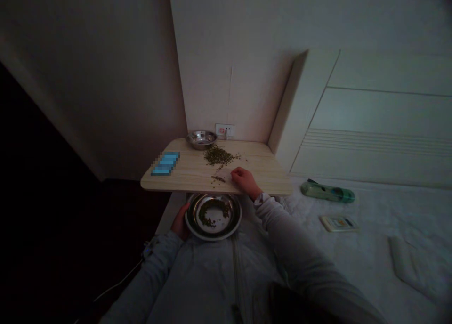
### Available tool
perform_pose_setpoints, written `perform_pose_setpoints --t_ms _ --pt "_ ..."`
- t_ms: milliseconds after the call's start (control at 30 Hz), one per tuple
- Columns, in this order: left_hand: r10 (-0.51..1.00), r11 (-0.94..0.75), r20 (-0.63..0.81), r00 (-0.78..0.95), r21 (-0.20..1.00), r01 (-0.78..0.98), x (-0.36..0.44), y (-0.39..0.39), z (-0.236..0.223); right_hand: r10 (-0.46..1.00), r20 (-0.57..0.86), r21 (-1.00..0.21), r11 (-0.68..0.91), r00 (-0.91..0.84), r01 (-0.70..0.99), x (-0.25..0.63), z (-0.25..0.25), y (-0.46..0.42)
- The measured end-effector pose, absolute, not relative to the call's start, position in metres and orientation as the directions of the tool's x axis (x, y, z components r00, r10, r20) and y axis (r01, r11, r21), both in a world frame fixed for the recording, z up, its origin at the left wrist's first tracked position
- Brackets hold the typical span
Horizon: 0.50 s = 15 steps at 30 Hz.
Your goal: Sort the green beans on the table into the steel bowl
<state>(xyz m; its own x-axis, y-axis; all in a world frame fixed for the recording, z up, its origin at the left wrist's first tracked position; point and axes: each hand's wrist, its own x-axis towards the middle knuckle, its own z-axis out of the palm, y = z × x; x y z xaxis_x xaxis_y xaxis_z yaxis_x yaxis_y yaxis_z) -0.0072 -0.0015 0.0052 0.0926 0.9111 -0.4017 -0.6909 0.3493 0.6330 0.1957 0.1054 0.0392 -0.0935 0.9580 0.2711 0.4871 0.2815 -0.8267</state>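
Snugly, left hand (pixel 180 222) grips steel bowl (pixel 213 232); right hand (pixel 243 182) curled on wood tabletop (pixel 256 163), near beans (pixel 218 156).

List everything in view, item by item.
wooden table: 1, pale tan, against the wall
steel bowl: 1, silver, far table edge
green beans: many, green-brown, loose on the table
blurred object: 1, blue, table's left side
wall socket: 1, white, wall above the table
lap bowl: 1, silver, below the table's near edge, holding beans
green object: 1, pale green, on the bedding
card: 1, cream, on the bedding
folded cloth: 1, white, on the bedding
left hand: 1, at the lap bowl's rim
right hand: 1, on the table beside the beans
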Motion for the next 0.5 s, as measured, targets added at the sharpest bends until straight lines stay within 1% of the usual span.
perform_pose_setpoints --t_ms 100,267,500 --pt "0.911 0.36 -0.398 0.112 0.632 -0.686 -0.0078 -0.0009 0.0037 0.958 0.26 -0.835 0.284 -0.118 0.472 0.1956 0.0388 0.105" --pt "0.916 0.342 -0.391 0.087 0.649 -0.68 -0.0071 -0.0007 0.0042 0.962 0.245 -0.849 0.273 -0.12 0.453 0.1954 0.0408 0.1031" --pt "0.917 0.346 -0.385 0.1 0.647 -0.679 -0.0072 -0.0006 0.004 0.962 0.232 -0.841 0.273 -0.143 0.468 0.1956 0.0406 0.1028"
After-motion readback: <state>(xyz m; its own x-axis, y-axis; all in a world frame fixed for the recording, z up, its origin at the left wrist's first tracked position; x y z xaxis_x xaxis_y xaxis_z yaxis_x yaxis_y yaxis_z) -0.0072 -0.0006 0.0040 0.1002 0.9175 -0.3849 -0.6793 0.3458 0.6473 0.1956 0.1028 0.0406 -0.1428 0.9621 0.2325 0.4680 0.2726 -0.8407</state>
